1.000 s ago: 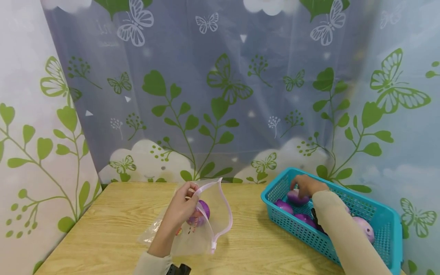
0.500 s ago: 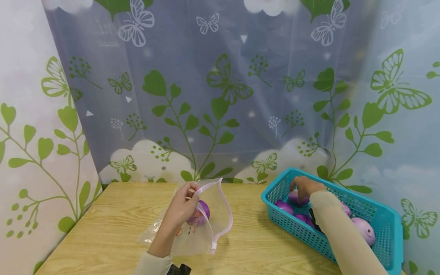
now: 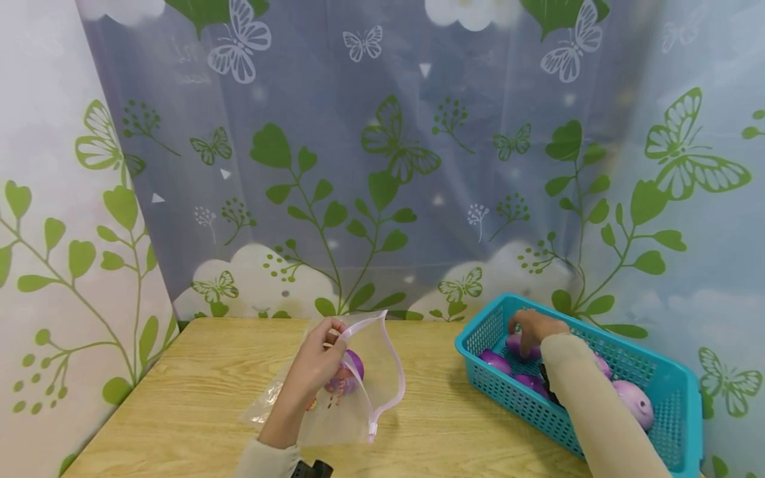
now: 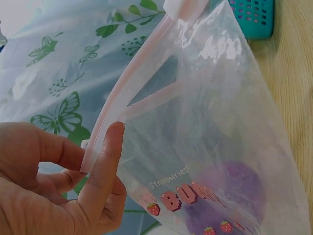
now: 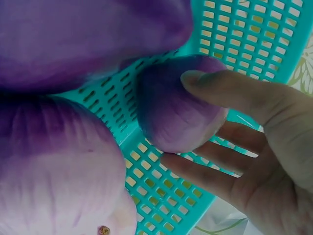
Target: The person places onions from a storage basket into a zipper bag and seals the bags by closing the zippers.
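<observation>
My left hand (image 3: 315, 358) pinches the pink zip edge of a clear zip bag (image 3: 349, 425), whose mouth gapes to the right. Inside the bag lies a purple onion (image 3: 355, 364); the left wrist view shows it behind red strawberry print on the plastic (image 4: 239, 186). Over the far end of a turquoise basket (image 3: 675, 385), my right hand (image 3: 538, 326) grips another purple onion (image 5: 178, 115). In the right wrist view its thumb lies across the onion's top, with the other fingers around the far side and underneath.
Several more purple onions lie in the basket, among them a dark one (image 3: 495, 361) and a pale one (image 3: 635, 403). The bag and basket stand apart on a wooden table (image 3: 436, 392). A butterfly-print curtain (image 3: 358, 199) hangs behind.
The onion under my right hand has turned slightly, and its pale tip no longer shows. That hand shifts very little inside the basket. My left hand and the bag hold still.
</observation>
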`<state>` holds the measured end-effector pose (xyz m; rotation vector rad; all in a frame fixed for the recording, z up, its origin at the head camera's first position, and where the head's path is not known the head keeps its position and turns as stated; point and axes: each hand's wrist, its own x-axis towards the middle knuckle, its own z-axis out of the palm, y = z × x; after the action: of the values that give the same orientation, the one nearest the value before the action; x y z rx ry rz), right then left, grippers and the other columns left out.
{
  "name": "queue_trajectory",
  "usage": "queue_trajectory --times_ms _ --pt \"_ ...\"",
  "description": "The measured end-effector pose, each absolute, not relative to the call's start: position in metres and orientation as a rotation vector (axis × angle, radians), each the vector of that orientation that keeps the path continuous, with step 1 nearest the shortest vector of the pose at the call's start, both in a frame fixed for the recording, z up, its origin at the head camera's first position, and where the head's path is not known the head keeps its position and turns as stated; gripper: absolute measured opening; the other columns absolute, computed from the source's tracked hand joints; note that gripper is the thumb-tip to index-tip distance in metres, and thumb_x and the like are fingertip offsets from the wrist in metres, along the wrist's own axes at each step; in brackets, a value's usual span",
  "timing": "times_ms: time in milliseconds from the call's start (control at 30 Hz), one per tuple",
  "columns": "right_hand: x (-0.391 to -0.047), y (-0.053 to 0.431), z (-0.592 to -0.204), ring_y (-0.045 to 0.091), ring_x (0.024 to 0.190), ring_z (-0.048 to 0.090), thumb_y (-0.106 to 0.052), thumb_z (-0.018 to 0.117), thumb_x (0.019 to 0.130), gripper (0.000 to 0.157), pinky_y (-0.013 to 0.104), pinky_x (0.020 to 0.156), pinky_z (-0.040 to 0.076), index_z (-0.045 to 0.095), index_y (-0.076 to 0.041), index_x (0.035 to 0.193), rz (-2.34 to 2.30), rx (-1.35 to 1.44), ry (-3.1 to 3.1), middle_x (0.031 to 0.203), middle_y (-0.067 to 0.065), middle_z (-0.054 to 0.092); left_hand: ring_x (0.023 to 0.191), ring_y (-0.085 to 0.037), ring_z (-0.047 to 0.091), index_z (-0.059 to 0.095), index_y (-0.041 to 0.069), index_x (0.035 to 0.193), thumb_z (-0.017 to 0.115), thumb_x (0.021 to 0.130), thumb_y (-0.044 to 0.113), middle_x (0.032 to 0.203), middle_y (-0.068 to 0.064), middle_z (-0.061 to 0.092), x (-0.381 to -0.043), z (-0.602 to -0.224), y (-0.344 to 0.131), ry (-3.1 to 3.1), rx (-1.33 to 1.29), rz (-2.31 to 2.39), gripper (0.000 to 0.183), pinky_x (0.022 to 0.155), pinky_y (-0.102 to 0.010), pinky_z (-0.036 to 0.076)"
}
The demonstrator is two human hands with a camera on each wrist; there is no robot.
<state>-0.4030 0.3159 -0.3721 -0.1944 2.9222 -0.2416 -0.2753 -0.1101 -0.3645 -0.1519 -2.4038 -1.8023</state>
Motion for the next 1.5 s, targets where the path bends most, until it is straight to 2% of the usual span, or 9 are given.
queue_trajectory --times_ms 200,333,467,633,867,1100,1300,1433,1500 --pt "-0.406 0.321 -0.372 0.027 0.094 0.057 -0.007 0.069 0.085 0.046 0.035 0.069 0.055 0.066 -0.005 0.131 -0.236 -0.285 2.897 0.142 0.030 0.055 0.071 -0.019 0.057 0.056 0.005 0.109 0.051 0.100 0.003 0.095 -0.012 0.054 -0.275 -0.365 -0.109 -2.406 -0.152 -1.796 0.011 0.060 -0.039 0.065" --pt "-0.406 0.323 -0.372 0.021 0.069 0.063 -0.015 0.066 0.093 0.047 0.032 0.058 0.056 0.062 -0.004 0.138 -0.308 -0.264 2.852 0.141 0.031 0.055 0.071 -0.019 0.058 0.057 0.005 0.109 0.051 0.099 0.003 0.095 -0.012 0.054 -0.275 -0.365 -0.109 -2.404 -0.149 -1.799 0.011 0.060 -0.039 0.065" --pt "-0.405 0.323 -0.371 0.020 0.056 0.064 -0.017 0.069 0.093 0.049 0.030 0.051 0.056 0.061 -0.004 0.139 -0.344 -0.232 2.836 0.131 0.028 0.062 0.071 -0.019 0.058 0.057 0.006 0.109 0.050 0.099 0.003 0.096 -0.012 0.054 -0.275 -0.365 -0.109 -2.407 -0.145 -1.796 0.012 0.060 -0.039 0.065" --pt "-0.404 0.323 -0.368 0.021 0.058 0.065 -0.018 0.072 0.090 0.049 0.032 0.053 0.056 0.062 -0.007 0.137 -0.332 -0.206 2.838 0.122 0.022 0.064 0.072 -0.019 0.057 0.057 0.006 0.109 0.050 0.100 0.003 0.095 -0.011 0.053 -0.275 -0.364 -0.109 -2.401 -0.145 -1.809 0.011 0.060 -0.039 0.065" --pt "-0.402 0.326 -0.365 0.024 0.069 0.062 -0.012 0.070 0.090 0.052 0.037 0.063 0.062 0.056 -0.005 0.140 -0.551 -0.170 2.720 0.122 0.022 0.055 0.073 -0.019 0.057 0.057 0.005 0.109 0.051 0.100 0.003 0.095 -0.010 0.052 -0.275 -0.364 -0.110 -2.394 -0.144 -1.825 0.011 0.061 -0.040 0.066" --pt "-0.400 0.331 -0.357 0.034 0.086 0.068 -0.006 0.069 0.090 0.057 0.051 0.082 0.066 0.050 0.000 0.143 -0.745 -0.170 2.587 0.137 0.034 0.043 0.072 -0.019 0.057 0.057 0.004 0.111 0.050 0.101 0.003 0.094 -0.009 0.051 -0.275 -0.365 -0.111 -2.391 -0.151 -1.831 0.013 0.058 -0.038 0.065" --pt "-0.403 0.336 -0.346 0.031 0.086 0.073 -0.007 0.067 0.089 0.062 0.050 0.083 0.066 0.049 0.000 0.147 -0.834 -0.206 2.526 0.128 0.029 0.056 0.073 -0.019 0.057 0.057 0.004 0.113 0.051 0.101 0.003 0.094 -0.009 0.051 -0.275 -0.365 -0.111 -2.384 -0.147 -1.836 0.014 0.059 -0.039 0.065" --pt "-0.405 0.336 -0.339 0.025 0.084 0.069 -0.008 0.067 0.090 0.061 0.048 0.081 0.066 0.050 -0.002 0.148 -0.912 -0.226 2.477 0.125 0.025 0.056 0.074 -0.019 0.057 0.057 0.004 0.113 0.051 0.101 0.003 0.095 -0.009 0.051 -0.275 -0.365 -0.111 -2.381 -0.147 -1.841 0.014 0.060 -0.039 0.066" --pt "-0.405 0.335 -0.336 0.023 0.083 0.065 -0.008 0.067 0.092 0.062 0.047 0.082 0.066 0.047 -0.001 0.150 -0.962 -0.235 2.445 0.117 0.022 0.059 0.073 -0.019 0.057 0.057 0.004 0.113 0.051 0.101 0.003 0.095 -0.010 0.052 -0.275 -0.365 -0.111 -2.384 -0.150 -1.839 0.014 0.059 -0.039 0.065"
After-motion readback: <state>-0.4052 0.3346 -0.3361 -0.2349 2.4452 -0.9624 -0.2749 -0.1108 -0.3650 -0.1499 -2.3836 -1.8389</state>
